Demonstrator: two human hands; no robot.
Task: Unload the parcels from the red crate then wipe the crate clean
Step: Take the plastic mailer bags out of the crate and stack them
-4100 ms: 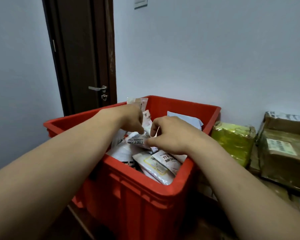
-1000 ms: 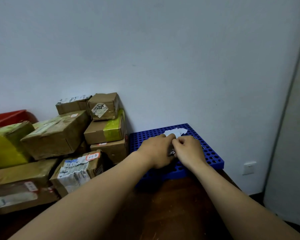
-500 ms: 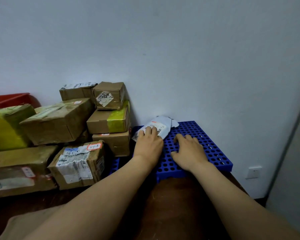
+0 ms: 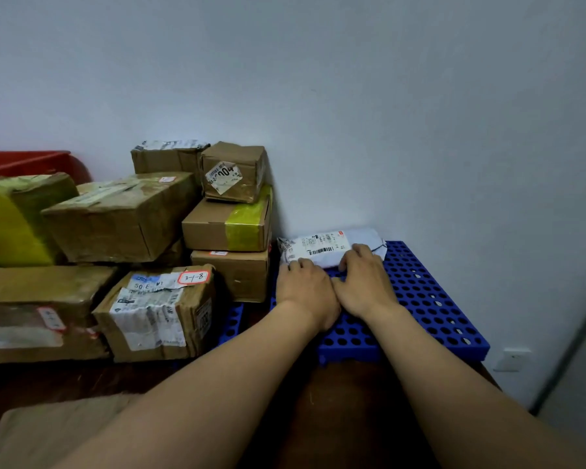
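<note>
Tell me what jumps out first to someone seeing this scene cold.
Two bare hands, the left hand and the right hand, rest side by side against a white mailer parcel lying at the wall end of a bright blue perforated pallet. To the left, a heap of taped cardboard boxes is stacked against the wall, with a corner of the red crate behind.

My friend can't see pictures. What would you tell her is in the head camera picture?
Two bare hands, left hand and right hand, press a white parcel onto a blue holed pallet by a pale wall. Taped cardboard boxes are stacked to the left, with a red crate edge showing behind them.
</note>
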